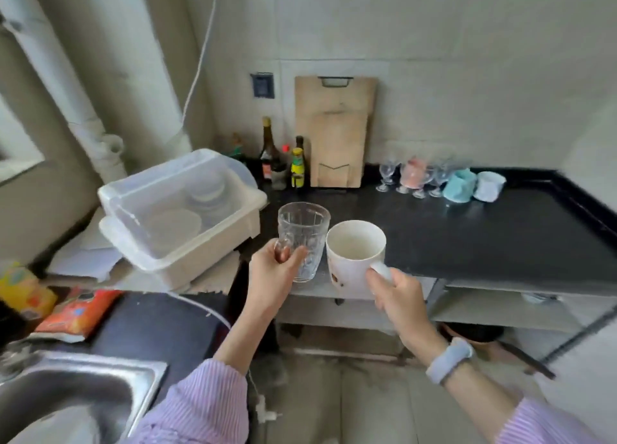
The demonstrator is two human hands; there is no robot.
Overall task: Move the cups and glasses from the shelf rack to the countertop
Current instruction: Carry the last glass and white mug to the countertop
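While the left hand (270, 278) grips a clear glass (302, 240) and the right hand (399, 298) pinches a white mug (354, 255) by its handle, both upright before the countertop (467, 240); they nearly touch and could knock together.

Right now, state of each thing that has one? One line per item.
left hand: grips glass mug
glass mug: upright, empty, held up
right hand: grips white mug's handle
white mug: upright, empty, held up
stemmed glasses: standing on countertop
plastic dish box: lid closed
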